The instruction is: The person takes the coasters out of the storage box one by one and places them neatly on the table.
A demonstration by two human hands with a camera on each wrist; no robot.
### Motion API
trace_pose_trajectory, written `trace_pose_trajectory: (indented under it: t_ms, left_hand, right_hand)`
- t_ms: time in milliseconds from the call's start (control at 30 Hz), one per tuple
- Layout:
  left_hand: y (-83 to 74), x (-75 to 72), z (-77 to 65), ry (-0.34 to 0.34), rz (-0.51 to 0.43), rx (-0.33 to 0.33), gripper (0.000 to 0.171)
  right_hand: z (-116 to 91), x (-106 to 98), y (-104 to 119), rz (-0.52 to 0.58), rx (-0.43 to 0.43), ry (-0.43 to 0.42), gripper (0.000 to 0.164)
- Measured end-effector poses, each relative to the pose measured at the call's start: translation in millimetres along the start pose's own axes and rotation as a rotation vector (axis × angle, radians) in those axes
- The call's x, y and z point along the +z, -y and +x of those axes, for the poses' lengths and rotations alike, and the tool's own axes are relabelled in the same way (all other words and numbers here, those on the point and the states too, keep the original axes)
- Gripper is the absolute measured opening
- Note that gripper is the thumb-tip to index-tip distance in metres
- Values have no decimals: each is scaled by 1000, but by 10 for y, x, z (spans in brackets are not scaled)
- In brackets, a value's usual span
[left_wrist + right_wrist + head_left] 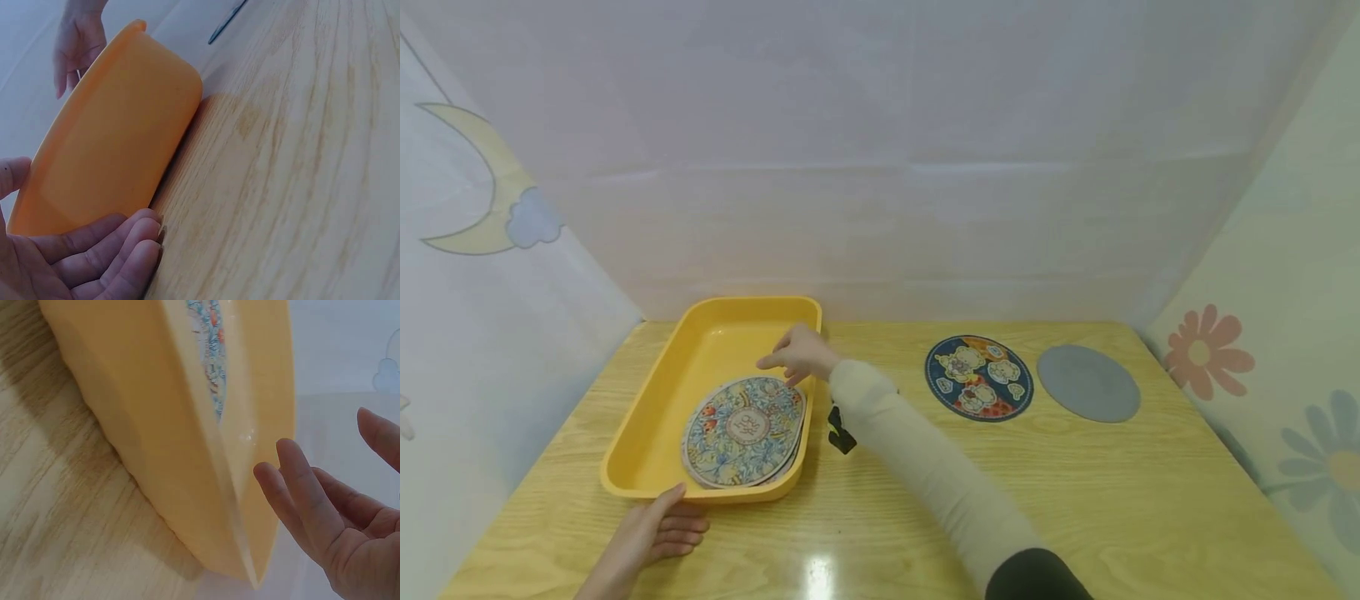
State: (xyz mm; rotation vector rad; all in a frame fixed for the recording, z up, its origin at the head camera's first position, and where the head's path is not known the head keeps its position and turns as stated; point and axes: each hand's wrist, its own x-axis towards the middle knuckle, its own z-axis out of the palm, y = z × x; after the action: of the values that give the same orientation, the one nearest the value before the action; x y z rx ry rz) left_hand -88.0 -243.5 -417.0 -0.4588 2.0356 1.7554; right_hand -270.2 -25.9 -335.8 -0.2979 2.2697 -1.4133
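A yellow tray stands at the left of the wooden table. Its near rim is held by my left hand, with the thumb over the edge and the fingers along the outer wall; the left wrist view shows this hand up close at the tray wall. Inside the tray lies a small stack of round mats, a blue floral one on top. Over the tray's right side hovers my right hand, its fingers loosely bent and nothing in them. That hand appears beside the rim in the right wrist view.
Right of the tray, a dark blue round mat with cartoon figures lies flat on the table. Farther right is a plain grey round mat. Pale cloth walls border the table at the back and sides.
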Motion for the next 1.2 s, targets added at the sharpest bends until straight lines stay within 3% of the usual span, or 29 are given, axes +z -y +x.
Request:
trace_pose_trajectory:
  t_ms: [300,467,600,733,967,1100,1200]
  left_hand:
    - [8,16,5,-9,0,-2,66]
    - [12,2,2,-1,1,0,67]
    - [11,-3,9,-10,3,0,68]
    - [13,-1,17,-24,7,-3,68]
    - [7,3,13,-27,12,1,67]
    - [4,8,12,-31,7,-2,67]
    - [7,11,6,-35,13,-1,67]
  right_hand:
    - [39,105,-49,-79,72,-74,23]
    - [75,162,-21,-69,99,-100,51]
    - [107,198,10,-36,122,-135,26]
    - [127,226,31,-15,145,-167,48]
    - [164,278,20,-33,187,-214,27]
    - [189,322,-4,-84,188,-223,31]
    - [200,357,-23,-55,203,-207,37]
